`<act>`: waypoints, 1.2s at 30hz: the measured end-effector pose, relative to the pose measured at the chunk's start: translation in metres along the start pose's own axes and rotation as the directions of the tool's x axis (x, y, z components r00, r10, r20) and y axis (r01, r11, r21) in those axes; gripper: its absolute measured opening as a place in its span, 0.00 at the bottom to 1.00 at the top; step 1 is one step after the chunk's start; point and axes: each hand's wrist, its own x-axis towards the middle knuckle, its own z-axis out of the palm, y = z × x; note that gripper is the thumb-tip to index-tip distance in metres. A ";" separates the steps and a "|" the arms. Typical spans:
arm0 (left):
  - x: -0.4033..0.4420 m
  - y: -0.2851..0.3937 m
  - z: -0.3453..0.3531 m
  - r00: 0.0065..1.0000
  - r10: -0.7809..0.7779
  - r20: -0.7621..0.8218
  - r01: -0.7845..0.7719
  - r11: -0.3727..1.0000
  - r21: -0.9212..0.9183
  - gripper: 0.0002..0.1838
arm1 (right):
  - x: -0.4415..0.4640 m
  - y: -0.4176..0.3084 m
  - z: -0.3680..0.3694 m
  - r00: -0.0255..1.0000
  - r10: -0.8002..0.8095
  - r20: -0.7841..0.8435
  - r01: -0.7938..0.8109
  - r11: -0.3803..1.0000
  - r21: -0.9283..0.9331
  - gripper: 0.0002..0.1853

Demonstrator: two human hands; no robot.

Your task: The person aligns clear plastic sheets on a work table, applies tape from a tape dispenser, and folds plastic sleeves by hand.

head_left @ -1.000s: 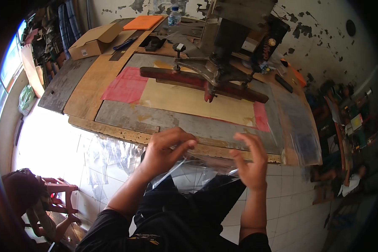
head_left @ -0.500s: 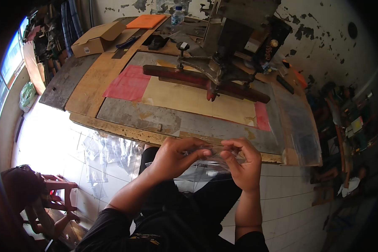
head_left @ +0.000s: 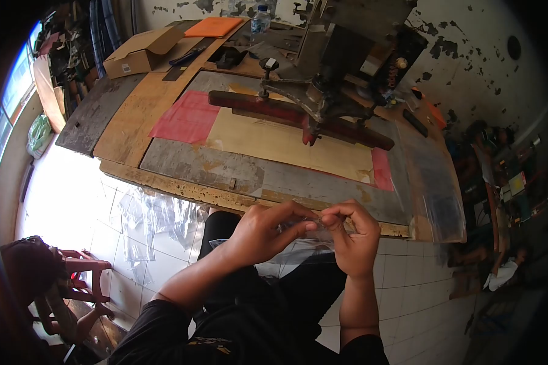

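Observation:
A clear plastic sheet (head_left: 298, 250) hangs over my lap, its upper edge pinched between my two hands. My left hand (head_left: 265, 230) grips it with thumb and fingertips. Close beside it, my right hand (head_left: 353, 236) pinches the same plastic, the fingertips of both hands almost meeting. Whether the sheet is a single layer or a bag, I cannot tell. Just beyond the hands is the front edge of the worktable (head_left: 182, 190). On it stands a press with a long red-brown bar (head_left: 280, 115) above a cream sheet (head_left: 274, 146) with pink ends.
Several clear plastic pieces (head_left: 143, 225) lie on the tiled floor at left. A cardboard box (head_left: 143, 52), an orange folder (head_left: 214, 27) and a water bottle (head_left: 260, 22) stand at the table's back. Another person (head_left: 33, 274) is low at left beside a red stool (head_left: 88, 271).
My left hand has shifted slightly right, bringing its fingertips closer to my right hand's. The plastic between them is gathered more tightly.

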 end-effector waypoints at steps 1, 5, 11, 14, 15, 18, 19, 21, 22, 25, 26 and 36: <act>0.001 0.001 0.000 1.000 -0.024 -0.001 0.024 0.999 -0.049 0.10 | 0.000 0.001 0.000 1.000 -0.013 0.000 0.013 1.000 0.000 0.08; 0.003 0.001 -0.001 0.997 -0.079 0.024 0.081 0.992 -0.096 0.08 | 0.001 0.003 0.001 0.999 -0.042 0.004 0.042 0.999 0.001 0.08; 0.006 0.001 -0.002 0.995 -0.100 0.030 0.103 0.983 -0.153 0.09 | 0.006 -0.002 -0.002 0.994 -0.008 0.108 0.008 1.000 0.001 0.12; 0.006 -0.001 -0.002 0.986 -0.153 0.072 0.161 0.980 -0.117 0.10 | 0.002 0.010 -0.007 0.982 0.027 0.185 -0.020 0.999 -0.040 0.15; 0.005 -0.002 -0.002 0.985 -0.154 0.074 0.162 0.980 -0.118 0.10 | 0.001 0.011 -0.009 0.982 0.029 0.184 -0.022 0.999 -0.040 0.15; -0.005 -0.018 -0.018 0.964 -0.238 0.116 0.235 0.971 0.039 0.14 | -0.003 0.018 -0.014 0.979 0.042 0.198 -0.032 0.998 -0.056 0.12; -0.008 -0.025 -0.023 0.955 -0.244 0.165 0.232 0.968 0.093 0.14 | -0.006 0.024 -0.017 0.982 0.158 0.106 -0.164 0.986 0.044 0.10; -0.013 -0.030 -0.037 0.929 -0.286 0.237 0.246 0.952 0.185 0.13 | -0.006 0.028 -0.025 0.954 0.300 0.017 -0.296 0.929 0.224 0.07; -0.016 -0.034 -0.044 0.931 -0.278 0.238 0.238 0.954 0.182 0.13 | -0.005 0.029 -0.029 0.955 0.295 0.012 -0.291 0.931 0.220 0.07; -0.025 -0.041 -0.059 0.917 -0.296 0.268 0.271 0.954 0.129 0.12 | -0.005 0.032 -0.039 0.937 0.350 0.003 -0.335 0.896 0.292 0.06; -0.026 -0.038 -0.064 0.909 -0.331 0.255 0.307 0.943 0.131 0.10 | -0.006 0.033 -0.040 0.930 0.368 0.002 -0.352 0.887 0.298 0.06; -0.035 -0.053 -0.098 0.909 -0.399 0.122 0.374 0.909 0.182 0.11 | -0.002 0.046 -0.071 0.902 0.279 -0.330 -0.210 0.950 0.230 0.09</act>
